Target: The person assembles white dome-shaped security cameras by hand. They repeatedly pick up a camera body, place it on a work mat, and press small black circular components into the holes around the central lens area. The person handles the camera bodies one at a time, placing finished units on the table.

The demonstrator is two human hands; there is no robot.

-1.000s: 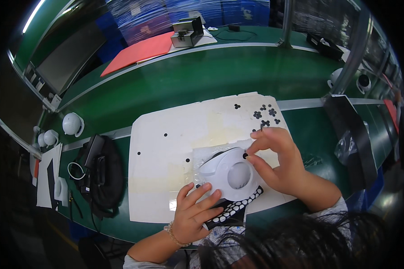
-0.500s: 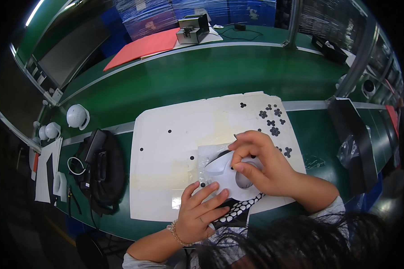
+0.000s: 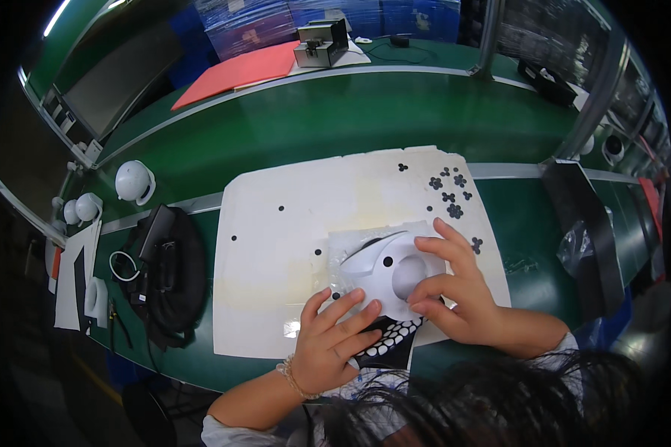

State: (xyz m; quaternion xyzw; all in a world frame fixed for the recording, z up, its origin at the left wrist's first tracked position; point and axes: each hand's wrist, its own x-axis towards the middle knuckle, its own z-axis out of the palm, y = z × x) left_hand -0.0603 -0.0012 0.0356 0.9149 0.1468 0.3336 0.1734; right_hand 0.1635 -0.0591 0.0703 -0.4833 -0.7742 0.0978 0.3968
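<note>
A glossy white curved plastic housing (image 3: 376, 287) with a round grey-white recess lies in front of me, a black dot (image 3: 388, 261) stuck beside the recess. My left hand (image 3: 332, 343) is open, fingers spread, with fingertips against the housing's near left side. My right hand (image 3: 462, 294) has thumb and index finger close together at the recess's right edge, while another finger stretches out above them. Whatever lies in that pinch is hidden. Below the housing, a black sheet with rows of white round spots (image 3: 399, 337) shows partly under my left fingers.
A large white board (image 3: 265, 290) beneath the work carries loose black dots and clusters (image 3: 455, 211). At left lie a black bag (image 3: 186, 276), pliers (image 3: 119, 328) and a white round housing (image 3: 133, 182). A long black box (image 3: 585, 231) stands right; a red-pink sheet (image 3: 238, 74) lies behind.
My right hand has moved down and right, from above the housing to the recess's right edge. The black dot beside the recess is now uncovered. My left hand stays nearly in place.
</note>
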